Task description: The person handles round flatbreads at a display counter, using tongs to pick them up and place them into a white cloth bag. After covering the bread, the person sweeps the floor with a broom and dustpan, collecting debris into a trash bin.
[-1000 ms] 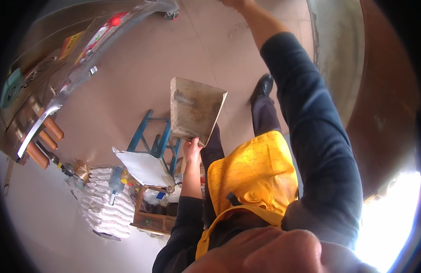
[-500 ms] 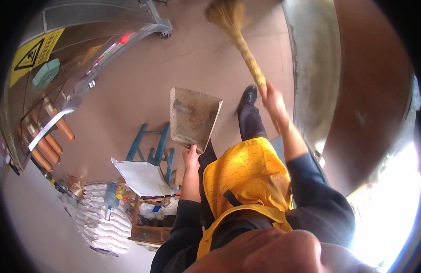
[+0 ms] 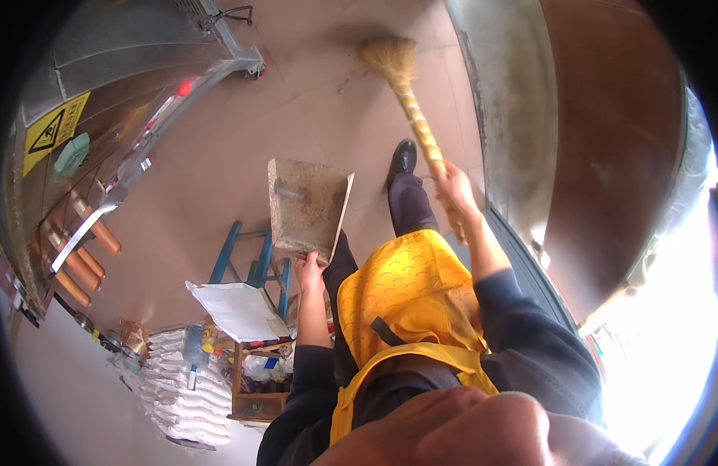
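My right hand (image 3: 455,189) is wrapped round the handle of a straw broom (image 3: 418,116). The broom's bristles fan out at the far end, by the tiled floor (image 3: 328,109) ahead of my shoe. In my left hand (image 3: 310,273) I grip the near end of a worn, stained dustpan (image 3: 308,203). The dustpan's open, wider end points away from me, and it hangs to the left of my leg, apart from the broom. Part of the dustpan's grip is hidden by my fingers.
A blue stool (image 3: 264,260) stands behind the dustpan, near a white sheet (image 3: 238,311) and a cluttered wooden drawer unit (image 3: 254,405). White sacks (image 3: 184,400) are stacked at lower left. Metal equipment with wooden-handled tools (image 3: 102,233) lines the left; a curved counter (image 3: 522,101) bounds the right.
The broom's bristle end has come down and nearer, toward the floor. My view has shifted slightly; the dustpan stays in my left hand.
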`<action>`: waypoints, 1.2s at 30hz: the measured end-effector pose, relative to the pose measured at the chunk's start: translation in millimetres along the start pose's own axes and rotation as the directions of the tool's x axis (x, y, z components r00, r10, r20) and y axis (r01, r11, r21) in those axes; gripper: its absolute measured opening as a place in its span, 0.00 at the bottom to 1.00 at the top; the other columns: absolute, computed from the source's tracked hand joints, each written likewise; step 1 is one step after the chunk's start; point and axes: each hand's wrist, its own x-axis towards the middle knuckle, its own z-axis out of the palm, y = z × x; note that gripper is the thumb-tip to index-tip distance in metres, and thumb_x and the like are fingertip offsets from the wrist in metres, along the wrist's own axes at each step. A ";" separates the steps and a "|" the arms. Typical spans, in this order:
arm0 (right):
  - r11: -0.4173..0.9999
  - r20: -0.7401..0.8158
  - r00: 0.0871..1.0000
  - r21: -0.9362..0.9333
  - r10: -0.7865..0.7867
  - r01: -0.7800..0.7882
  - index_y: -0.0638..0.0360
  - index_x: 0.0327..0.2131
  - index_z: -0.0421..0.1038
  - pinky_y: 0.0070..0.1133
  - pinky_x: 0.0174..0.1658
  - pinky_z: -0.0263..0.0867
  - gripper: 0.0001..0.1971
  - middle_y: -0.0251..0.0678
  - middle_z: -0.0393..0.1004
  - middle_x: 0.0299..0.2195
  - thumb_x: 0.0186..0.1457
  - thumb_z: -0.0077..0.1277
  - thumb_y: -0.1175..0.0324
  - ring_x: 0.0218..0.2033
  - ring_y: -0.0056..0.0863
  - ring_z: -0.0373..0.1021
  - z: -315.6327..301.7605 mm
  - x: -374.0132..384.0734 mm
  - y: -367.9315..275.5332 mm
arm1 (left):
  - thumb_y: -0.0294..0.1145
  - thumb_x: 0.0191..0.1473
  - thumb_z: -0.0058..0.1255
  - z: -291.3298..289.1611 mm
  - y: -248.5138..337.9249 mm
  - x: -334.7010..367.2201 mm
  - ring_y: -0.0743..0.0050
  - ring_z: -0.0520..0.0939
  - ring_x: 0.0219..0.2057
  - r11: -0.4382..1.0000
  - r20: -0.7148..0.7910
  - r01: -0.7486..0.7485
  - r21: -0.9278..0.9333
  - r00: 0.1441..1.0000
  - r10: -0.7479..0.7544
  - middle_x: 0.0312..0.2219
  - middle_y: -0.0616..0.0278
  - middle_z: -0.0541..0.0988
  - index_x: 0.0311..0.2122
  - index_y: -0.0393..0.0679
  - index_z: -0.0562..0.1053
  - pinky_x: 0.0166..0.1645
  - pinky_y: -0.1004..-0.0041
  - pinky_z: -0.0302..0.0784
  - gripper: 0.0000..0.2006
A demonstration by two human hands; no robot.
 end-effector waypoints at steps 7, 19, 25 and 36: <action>0.988 0.032 0.994 0.118 -0.102 0.098 0.63 0.39 0.68 0.23 0.27 0.70 0.11 0.36 0.75 0.27 0.54 0.53 0.69 0.22 0.23 0.72 -91.9 60.3 37.4 | 0.29 0.55 0.56 -1.3 -4.3 4.1 0.58 0.82 0.38 0.998 0.114 -0.036 0.050 0.993 0.030 0.42 0.48 0.76 0.42 0.30 0.67 0.38 0.60 0.83 0.15; 0.056 0.520 0.832 -0.841 -0.193 0.538 0.43 0.28 0.80 0.26 0.34 0.78 0.06 0.27 0.80 0.25 0.48 0.64 0.57 0.30 0.29 0.80 70.8 139.7 35.6 | 0.26 0.54 0.57 -12.0 -22.3 -0.2 0.62 0.81 0.33 1.000 0.023 0.001 0.009 1.000 -0.001 0.36 0.51 0.76 0.34 0.34 0.68 0.34 0.61 0.82 0.10; 0.852 0.268 0.961 -0.518 0.073 0.080 0.61 0.27 0.76 0.28 0.32 0.75 0.10 0.37 0.78 0.21 0.51 0.59 0.64 0.24 0.31 0.78 36.2 33.2 51.5 | 0.27 0.54 0.56 -24.0 -28.4 0.8 0.61 0.82 0.35 1.000 0.029 0.000 0.015 1.000 -0.001 0.38 0.50 0.77 0.39 0.32 0.70 0.34 0.62 0.82 0.11; 0.927 0.030 0.994 -0.360 -0.105 0.109 0.68 0.47 0.67 0.41 0.41 0.75 0.21 0.60 0.78 0.35 0.59 0.49 0.58 0.40 0.53 0.78 16.2 151.0 -118.5 | 0.27 0.55 0.55 -46.4 -19.4 10.4 0.63 0.82 0.34 0.996 0.040 -0.058 0.070 0.998 0.056 0.37 0.52 0.78 0.37 0.33 0.70 0.35 0.62 0.83 0.09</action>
